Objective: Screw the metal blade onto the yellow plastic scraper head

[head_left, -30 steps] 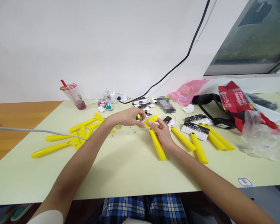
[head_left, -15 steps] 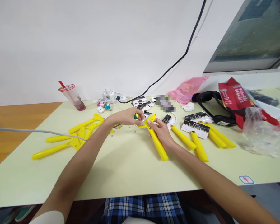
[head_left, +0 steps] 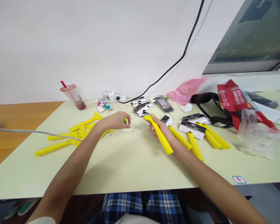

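My right hand [head_left: 160,128] is closed around a yellow scraper [head_left: 162,137], its flat head pointing away from me and its long handle slanting toward the front right. To its left, my left hand [head_left: 118,120] is held above the table with its fingers curled on a small screwdriver [head_left: 126,120], of which only a green and yellow end shows. The left hand is apart from the scraper. Several yellow scrapers [head_left: 52,147] lie overlapping below and left of my left forearm. A few tiny metal pieces [head_left: 133,131] lie between my hands, too small to name.
Yellow handles [head_left: 195,147] and black-and-white cards [head_left: 192,129] lie to the right. Behind are a phone [head_left: 163,104], a power strip [head_left: 115,96] and a drink cup [head_left: 74,97]. A pink bag [head_left: 186,91], black headgear [head_left: 202,107] and clear plastic [head_left: 256,135] stand farther right. A grey cable [head_left: 37,132] crosses the left.
My left hand has moved left, away from the scraper's head, with the screwdriver. My right hand has tilted the scraper, and its handle end has swung slightly right.
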